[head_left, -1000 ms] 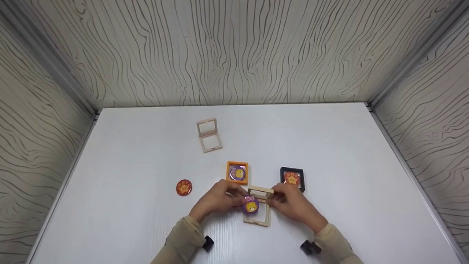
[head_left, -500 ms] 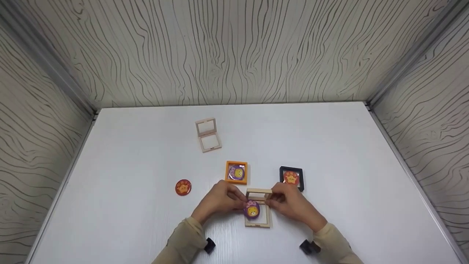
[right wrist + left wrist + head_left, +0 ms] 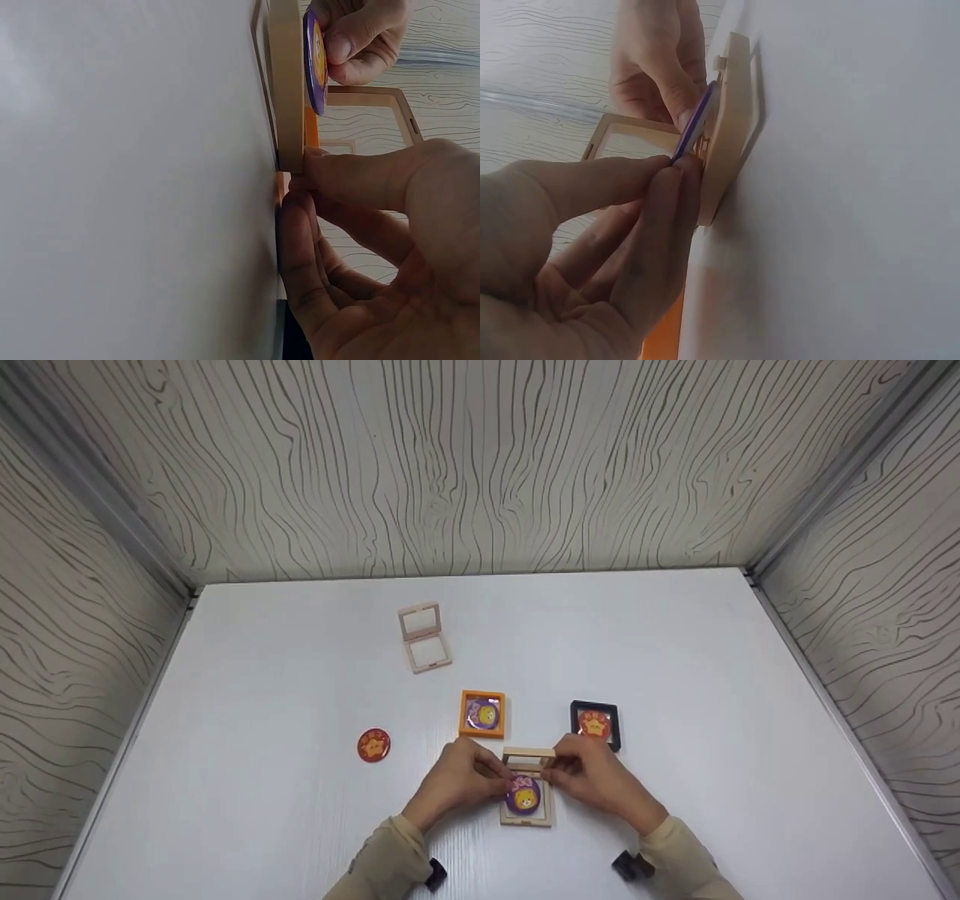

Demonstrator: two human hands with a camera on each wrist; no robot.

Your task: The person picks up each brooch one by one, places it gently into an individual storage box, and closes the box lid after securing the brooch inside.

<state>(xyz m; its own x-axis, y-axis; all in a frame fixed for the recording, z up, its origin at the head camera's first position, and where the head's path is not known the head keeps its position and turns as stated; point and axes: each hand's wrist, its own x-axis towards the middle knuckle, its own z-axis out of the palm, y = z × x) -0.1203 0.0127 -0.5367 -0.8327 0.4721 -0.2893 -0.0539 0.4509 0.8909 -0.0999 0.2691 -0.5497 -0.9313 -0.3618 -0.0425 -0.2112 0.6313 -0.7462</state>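
A round purple badge (image 3: 523, 796) with a yellow bear and pink lettering is pinched at its edge between the thumb and fingers of my left hand (image 3: 463, 781). It lies over the base of a beige hinged display frame (image 3: 526, 822), whose windowed lid stands raised at the back. In the left wrist view the badge (image 3: 696, 120) is tilted, close against the base. My right hand (image 3: 598, 777) grips the frame at its right side by the hinge. In the right wrist view, thumb and fingertips pinch the corner of the frame base (image 3: 289, 90).
Behind the hands stand an orange frame (image 3: 482, 734) holding a purple bear badge and a black frame (image 3: 617, 727) holding a red star badge. A loose red star badge (image 3: 373, 745) lies to the left. Another beige frame (image 3: 430, 666) lies opened farther back on the white table (image 3: 247, 697).
My left hand has carried the purple badge slightly right and toward me, so it now sits more centrally over the frame base. The right hand keeps its hold on the frame.
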